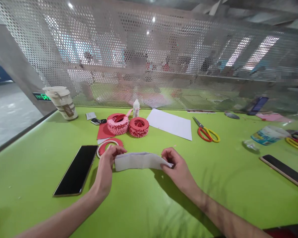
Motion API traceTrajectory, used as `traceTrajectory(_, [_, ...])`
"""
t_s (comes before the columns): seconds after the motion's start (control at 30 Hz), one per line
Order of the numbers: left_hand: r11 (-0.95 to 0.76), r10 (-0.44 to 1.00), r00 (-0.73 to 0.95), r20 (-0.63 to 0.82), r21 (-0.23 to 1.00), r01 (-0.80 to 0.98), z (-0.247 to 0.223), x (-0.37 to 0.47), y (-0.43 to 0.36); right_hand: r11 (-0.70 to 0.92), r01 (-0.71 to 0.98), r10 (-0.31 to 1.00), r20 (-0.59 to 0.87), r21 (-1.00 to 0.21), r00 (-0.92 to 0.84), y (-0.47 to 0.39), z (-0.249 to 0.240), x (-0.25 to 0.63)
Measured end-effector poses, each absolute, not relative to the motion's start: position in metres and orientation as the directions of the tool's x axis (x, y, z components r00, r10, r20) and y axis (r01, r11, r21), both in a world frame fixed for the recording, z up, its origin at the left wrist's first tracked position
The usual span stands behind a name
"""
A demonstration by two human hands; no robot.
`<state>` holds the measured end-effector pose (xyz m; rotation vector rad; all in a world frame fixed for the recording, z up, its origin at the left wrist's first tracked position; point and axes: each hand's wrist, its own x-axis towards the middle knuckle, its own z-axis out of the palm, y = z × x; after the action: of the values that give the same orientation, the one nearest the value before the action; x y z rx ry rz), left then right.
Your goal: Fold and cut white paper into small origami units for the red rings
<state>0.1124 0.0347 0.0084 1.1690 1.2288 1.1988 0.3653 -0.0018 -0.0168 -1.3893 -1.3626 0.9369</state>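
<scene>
A folded white paper strip (139, 161) stretches between my two hands, just above the green table. My left hand (108, 162) has its fingers closed round the strip's left end. At the right end, my right hand (173, 165) pinches the strip between thumb and fingers. Behind my left hand lie a white ring and a red paper ring (118, 142), partly hidden by the fingers. Farther back sit a pink-and-red folded-paper ring (117, 128) and a smaller red one (139, 128).
A black phone (76, 170) lies left of my left hand. White paper (172, 124), a glue bottle (136, 109) and scissors (206, 131) are at the back. A cup (64, 104) stands back left; a plastic tub (268, 135) and another phone (285, 170) are right. Perforated metal (139, 49) borders the table.
</scene>
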Motion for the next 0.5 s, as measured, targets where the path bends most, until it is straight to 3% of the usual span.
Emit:
traceTrajectory(0.1, [-0.027, 0.979, 0.203, -0.025, 0.969, 0.247, 0.014, 0.103, 0.032, 0.003, 0.288, 0.999, 0.018, -0.958, 0.047, -0.001, -0.018, 0.375])
traceTrajectory(0.23, [-0.04, 0.918, 0.351, -0.184, 0.839, 0.543, 0.019, 0.094, 0.038, 0.008, 0.343, 0.999, -0.01, -0.939, -0.051, 0.0, -0.014, 0.382])
traceTrajectory(0.4, [-0.223, 0.885, 0.454, -0.105, 0.76, 0.61, 0.025, 0.08, 0.045, 0.074, 0.461, 0.991, 0.015, -0.884, -0.13, -0.004, -0.008, 0.39])
traceTrajectory(0.5, [-0.2, 0.901, 0.427, -0.08, 0.797, 0.57, 0.027, 0.072, 0.043, 0.132, 0.443, 0.982, 0.056, -0.887, -0.18, -0.005, -0.007, 0.396])
